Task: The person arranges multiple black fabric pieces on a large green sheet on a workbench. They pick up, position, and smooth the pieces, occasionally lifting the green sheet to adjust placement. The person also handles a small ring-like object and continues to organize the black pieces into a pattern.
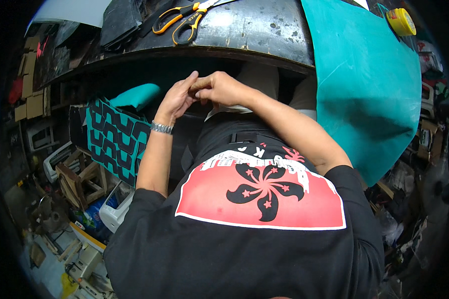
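Note:
My two hands meet in front of my waist, just below the near edge of the dark worktable. My left hand, with a metal watch on its wrist, is partly open, its fingers loosely extended and overlapped by the other hand. My right hand is closed, fingers curled against the left palm and fingers. Anything between them is hidden. Beyond the hands, orange-and-black scissors rest on the table. A green sheet drapes over its right edge, apart from my right arm.
A green piece with black curved shapes stands left of my left forearm, beside a rolled green sheet. Dark folded material lies on the table's left. A yellow tub sits far right. A wooden frame and white plastic stool crowd the left floor.

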A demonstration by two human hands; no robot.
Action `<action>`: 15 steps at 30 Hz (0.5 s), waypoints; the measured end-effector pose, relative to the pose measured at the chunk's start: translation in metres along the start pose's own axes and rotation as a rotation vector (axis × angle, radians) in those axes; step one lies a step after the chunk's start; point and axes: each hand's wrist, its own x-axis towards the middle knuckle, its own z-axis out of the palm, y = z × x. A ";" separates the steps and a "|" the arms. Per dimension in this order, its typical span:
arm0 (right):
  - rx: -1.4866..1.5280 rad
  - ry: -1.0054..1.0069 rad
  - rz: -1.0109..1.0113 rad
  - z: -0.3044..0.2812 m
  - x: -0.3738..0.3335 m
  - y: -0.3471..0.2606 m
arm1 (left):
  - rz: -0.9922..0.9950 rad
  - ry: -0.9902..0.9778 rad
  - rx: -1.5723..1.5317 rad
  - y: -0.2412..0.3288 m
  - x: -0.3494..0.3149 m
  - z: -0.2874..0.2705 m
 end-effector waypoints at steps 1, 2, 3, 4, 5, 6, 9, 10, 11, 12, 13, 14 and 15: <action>0.209 -0.117 0.093 -0.007 0.001 0.000 | 0.075 -0.283 -0.072 0.005 -0.006 0.001; 0.345 -0.137 0.207 -0.011 0.003 0.001 | 0.047 -0.062 0.054 0.003 -0.013 0.008; 0.496 -0.178 0.284 -0.015 0.004 0.002 | 0.071 0.095 0.146 -0.002 -0.022 0.016; 0.608 -0.170 0.322 -0.017 0.005 0.003 | 0.139 0.177 0.226 -0.004 -0.027 0.023; 0.646 -0.176 0.295 -0.018 0.005 0.004 | 0.125 0.271 0.297 -0.004 -0.027 0.029; 0.682 -0.202 0.283 -0.018 0.005 0.005 | 0.153 0.292 0.358 -0.003 -0.028 0.034; 0.659 -0.274 0.263 -0.019 0.004 0.006 | 0.241 0.435 0.480 -0.004 -0.025 0.044; 0.629 -0.284 0.258 -0.019 0.004 0.006 | 0.277 0.472 0.573 -0.006 -0.023 0.045; 0.592 -0.298 0.264 -0.020 0.003 0.005 | 0.319 0.504 0.659 -0.007 -0.021 0.045; 0.518 -0.289 0.251 -0.021 0.004 0.004 | 0.404 0.578 0.623 -0.011 -0.019 0.044; 0.466 -0.258 0.255 -0.022 0.002 0.003 | 0.436 0.598 0.579 -0.014 -0.017 0.043; 0.426 -0.247 0.243 -0.021 0.001 0.002 | 0.469 0.620 0.535 -0.018 -0.016 0.041; 0.372 -0.223 0.238 -0.021 -0.001 0.001 | 0.502 0.642 0.491 -0.022 -0.015 0.038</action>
